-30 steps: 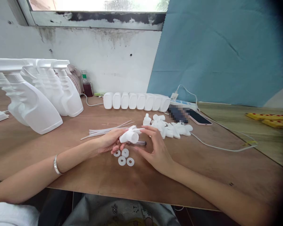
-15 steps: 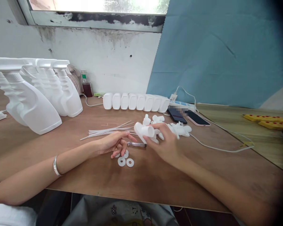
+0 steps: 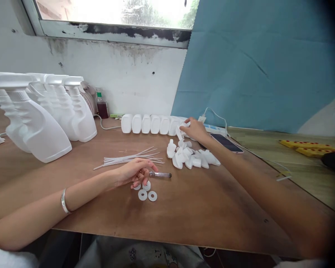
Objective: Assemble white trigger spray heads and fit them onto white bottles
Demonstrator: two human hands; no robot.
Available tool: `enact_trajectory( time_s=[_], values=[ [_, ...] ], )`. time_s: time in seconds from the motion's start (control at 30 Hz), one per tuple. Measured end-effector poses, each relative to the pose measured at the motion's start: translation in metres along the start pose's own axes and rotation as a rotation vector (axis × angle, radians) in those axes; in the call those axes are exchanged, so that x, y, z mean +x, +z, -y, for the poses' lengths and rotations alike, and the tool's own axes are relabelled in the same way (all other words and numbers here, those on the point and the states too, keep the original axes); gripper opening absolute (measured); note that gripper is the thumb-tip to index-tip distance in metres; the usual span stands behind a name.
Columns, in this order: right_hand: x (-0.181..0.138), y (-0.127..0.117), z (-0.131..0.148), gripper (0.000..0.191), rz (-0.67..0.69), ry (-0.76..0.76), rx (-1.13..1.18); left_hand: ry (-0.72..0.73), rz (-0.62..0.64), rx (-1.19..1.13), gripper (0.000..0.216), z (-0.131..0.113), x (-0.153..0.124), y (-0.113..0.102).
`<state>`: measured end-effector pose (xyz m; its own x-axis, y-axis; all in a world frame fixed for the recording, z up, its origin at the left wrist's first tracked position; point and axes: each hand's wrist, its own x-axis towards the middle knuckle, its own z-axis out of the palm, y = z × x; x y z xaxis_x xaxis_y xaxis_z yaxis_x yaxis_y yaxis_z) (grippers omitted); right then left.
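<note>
Reaching across the brown wooden table (image 3: 184, 208), the person's right hand (image 3: 194, 129) is closing its grip on a white plastic spray-trigger head (image 3: 181, 131), at the right end of a row of small white plastic bottles lying on their sides (image 3: 150, 124) in the upper middle of the frame. The fingers are curled around the part, though how firmly they have it cannot be told from here. Just below, a loose heap of white plastic trigger heads (image 3: 191, 156) is lying on the table.

The left hand (image 3: 135, 172) is resting near the centre of the frame, fingers loosely bent, with a small clear-handled tool (image 3: 159, 174) lying at its fingertips; whether it is actually pinching the tool is hard to say. Four flat white plastic washers (image 3: 145, 192) are sitting just under that hand, and a bundle of thin white plastic dip tubes (image 3: 128, 158) is lying just behind it.

To handle this well, the right hand would do best gripping the trigger head by its body rather than its nozzle, and lifting clear so as not to disturb the row of bottles beside it.

Tall white spray bottles with fitted triggers (image 3: 41, 115) are standing at the left, and a dark phone (image 3: 227, 142) is lying right of the heap.
</note>
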<state>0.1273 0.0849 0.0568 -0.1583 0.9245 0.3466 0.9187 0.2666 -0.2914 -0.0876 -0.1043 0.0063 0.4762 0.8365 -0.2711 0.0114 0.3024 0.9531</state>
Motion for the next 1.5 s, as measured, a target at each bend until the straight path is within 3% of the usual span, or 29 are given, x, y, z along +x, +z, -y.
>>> enact_trajectory(
  time_s=[0.2, 0.47, 0.73, 0.97, 1.13, 1.23, 1.27, 1.33, 1.4, 1.47, 1.5],
  values=[
    [0.010, 0.016, 0.014, 0.036, 0.138, -0.036, -0.105, 0.012, -0.005, -0.015, 0.021, 0.001, -0.001, 0.000],
    [0.005, 0.019, 0.020, 0.024, 0.382, -0.060, -0.168, 0.006, -0.022, -0.011, 0.017, 0.001, 0.002, 0.000],
    [0.003, 0.015, 0.022, 0.025, 0.443, -0.093, -0.177, -0.009, -0.028, -0.015, 0.016, 0.004, 0.002, -0.002],
    [0.001, 0.013, 0.027, 0.037, 0.281, -0.119, -0.243, -0.023, -0.079, -0.043, 0.015, -0.003, 0.000, -0.002],
    [-0.024, 0.003, 0.044, 0.034, 0.050, -0.187, -0.235, 0.045, -0.128, -0.009, 0.017, -0.016, -0.003, -0.008],
    [-0.059, -0.001, 0.056, 0.030, -0.120, -0.313, -0.192, 0.107, -0.200, 0.048, 0.018, -0.030, -0.004, -0.020],
    [-0.073, -0.001, 0.058, 0.027, -0.239, -0.444, -0.150, 0.139, -0.232, 0.095, 0.018, -0.038, -0.006, -0.024],
    [-0.104, 0.003, 0.060, 0.020, -0.388, -0.720, -0.074, 0.234, -0.316, 0.261, 0.018, -0.059, -0.013, -0.033],
    [-0.132, 0.009, 0.059, 0.013, -0.456, -0.939, 0.000, 0.373, -0.467, 0.547, 0.019, -0.086, -0.025, -0.041],
    [-0.153, 0.018, 0.056, 0.010, -0.468, -1.082, 0.043, 0.509, -0.711, 0.932, 0.024, -0.115, -0.041, -0.048],
    [-0.160, 0.021, 0.055, 0.011, -0.463, -1.136, 0.057, 0.563, -0.893, 1.138, 0.026, -0.129, -0.050, -0.052]
  ],
)
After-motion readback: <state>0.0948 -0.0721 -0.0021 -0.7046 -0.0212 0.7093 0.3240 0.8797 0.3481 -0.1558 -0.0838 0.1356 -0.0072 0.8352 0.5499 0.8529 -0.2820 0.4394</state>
